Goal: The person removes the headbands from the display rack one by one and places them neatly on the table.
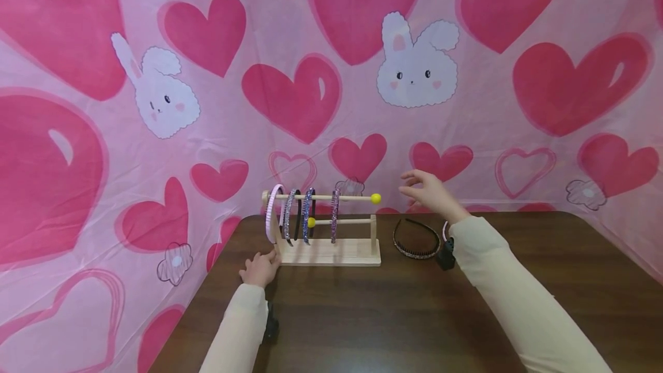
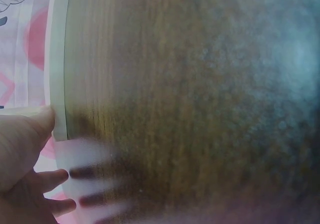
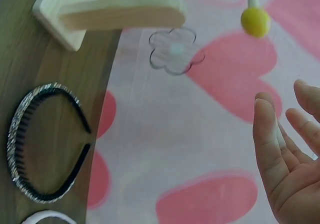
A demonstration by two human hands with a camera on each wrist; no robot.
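A wooden headband stand (image 1: 331, 253) is on the table, with an upper rod and a shorter lower rod, each ending in a yellow ball. From the upper rod hang a pale lilac headband (image 1: 270, 217), a silvery glitter headband (image 1: 288, 220), a blue glitter headband (image 1: 307, 217) and a purple glitter headband (image 1: 334, 217). My left hand (image 1: 260, 269) touches the base's front left corner; its thumb (image 2: 42, 121) lies against the base edge and other fingers extend straight beside it. Raised right of the upper yellow ball (image 1: 376, 198), my right hand (image 1: 427, 191) holds nothing, fingers loosely extended.
A black headband with a glittery band (image 1: 416, 256) lies on the brown table (image 1: 352, 321) right of the stand. Beside it is a white headband (image 3: 47, 215), mostly cut off in the right wrist view and partly behind my sleeve in the head view. A pink heart-patterned cloth (image 1: 290, 22) hangs behind.
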